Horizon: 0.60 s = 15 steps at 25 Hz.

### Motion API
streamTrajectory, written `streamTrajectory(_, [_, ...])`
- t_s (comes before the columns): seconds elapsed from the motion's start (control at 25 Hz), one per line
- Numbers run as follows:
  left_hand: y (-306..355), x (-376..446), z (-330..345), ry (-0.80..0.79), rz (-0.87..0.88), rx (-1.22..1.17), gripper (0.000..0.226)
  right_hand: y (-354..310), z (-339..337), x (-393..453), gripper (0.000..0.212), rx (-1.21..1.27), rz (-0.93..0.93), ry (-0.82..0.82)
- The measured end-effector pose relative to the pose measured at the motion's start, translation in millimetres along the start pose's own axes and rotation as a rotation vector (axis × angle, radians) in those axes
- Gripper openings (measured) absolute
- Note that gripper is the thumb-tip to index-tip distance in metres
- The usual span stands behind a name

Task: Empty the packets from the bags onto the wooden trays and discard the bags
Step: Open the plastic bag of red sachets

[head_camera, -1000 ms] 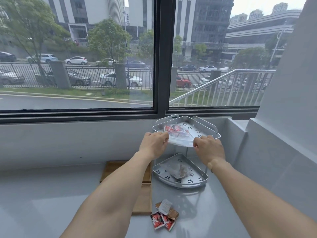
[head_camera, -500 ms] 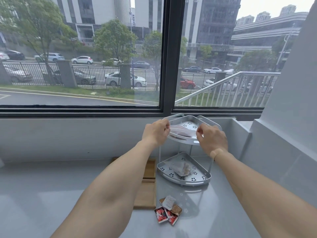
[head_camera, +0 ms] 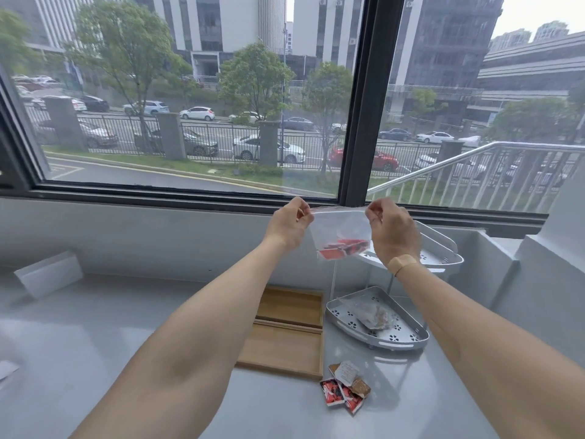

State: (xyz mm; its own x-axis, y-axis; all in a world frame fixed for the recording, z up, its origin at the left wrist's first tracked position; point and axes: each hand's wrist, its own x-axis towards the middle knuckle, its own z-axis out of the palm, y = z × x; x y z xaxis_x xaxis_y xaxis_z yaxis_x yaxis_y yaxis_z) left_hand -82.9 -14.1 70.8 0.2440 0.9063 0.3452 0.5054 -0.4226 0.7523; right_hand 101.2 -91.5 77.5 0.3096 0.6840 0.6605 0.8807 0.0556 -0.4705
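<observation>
Head view: a clear plastic bag (head_camera: 340, 231) of red packets (head_camera: 343, 247) is being pinched at its top corners by the left hand (head_camera: 289, 224) and right hand (head_camera: 391, 234), held above the grey metal corner rack (head_camera: 440, 248). A spill onto the grey desk (head_camera: 126, 327) is being risked if it is opened here; the two wooden trays (head_camera: 285, 331) are lying lower left, open room between.

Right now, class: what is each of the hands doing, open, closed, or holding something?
Left hand: closed, pinching the top left edge of the clear bag.
Right hand: closed, pinching the bag's top right edge.
</observation>
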Motion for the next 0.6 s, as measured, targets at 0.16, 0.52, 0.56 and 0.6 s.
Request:
streamTrajectory(0.16, [-30.7, -31.3, -24.8, -0.009, -0.044, -0.02, 0.009, -9.8, 27.2, -22.0, 0.012, 0.031, -0.029, -0.127])
streamTrajectory(0.52, [-152.2, -176.1, -10.6, -0.098, -0.345, -0.133, 0.008, 5.9, 83.3, -177.0, 0.006, 0.253, 0.142, -0.557])
streamTrajectory(0.56, [-160.4, -190.0, -8.0, -0.128, -0.37, -0.14, 0.008, 9.1, 87.3, -193.4, 0.005, 0.265, 0.168, -0.579])
streamTrajectory(0.6, [-167.0, -201.9, -5.3, -0.145, -0.387, -0.149, 0.008, 12.0, 89.4, -207.8, 0.004, 0.281, 0.201, -0.596])
